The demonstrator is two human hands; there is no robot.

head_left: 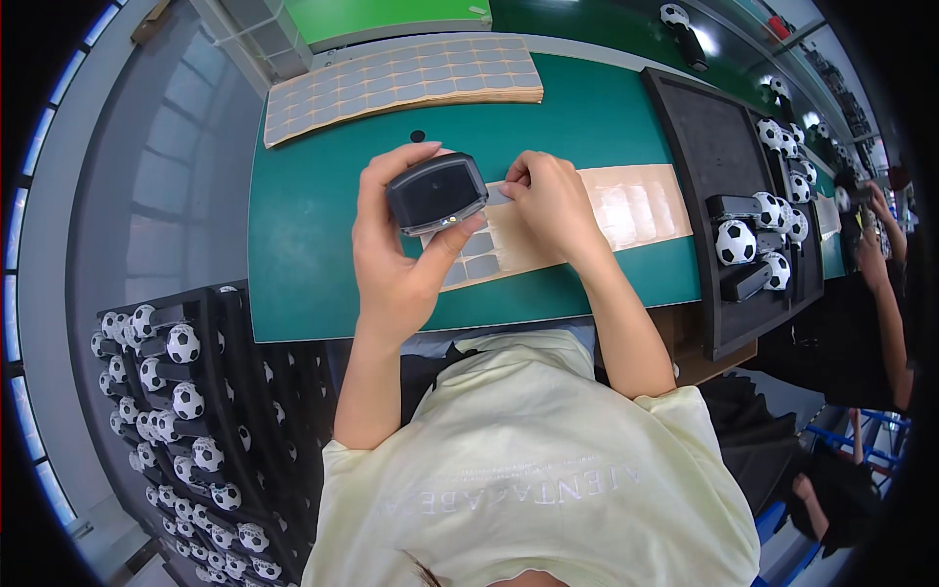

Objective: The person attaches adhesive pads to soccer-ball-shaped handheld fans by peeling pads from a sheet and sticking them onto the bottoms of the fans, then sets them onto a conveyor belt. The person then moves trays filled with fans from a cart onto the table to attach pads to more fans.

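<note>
My left hand [399,240] is wrapped round a black device [437,196] with a rounded rectangular end face and a clear rim, held above the green table. Just right of it, the thumb and forefinger of my right hand [550,201] pinch a grey sticker [498,194]. That hand is over a tan backing sheet [634,205], which lies flat on the table. Grey stickers [473,256] remain on the sheet's left part, while its right part is bare backing. The far side of the device is hidden by its own body and my fingers.
A stack of sticker sheets [406,83] lies at the table's back. At right, a dark tray [712,147] holds several black pieces with football-patterned balls [736,242]. Stacked trays [210,323] of similar pieces stand at lower left. Another person's arm [885,293] shows at far right.
</note>
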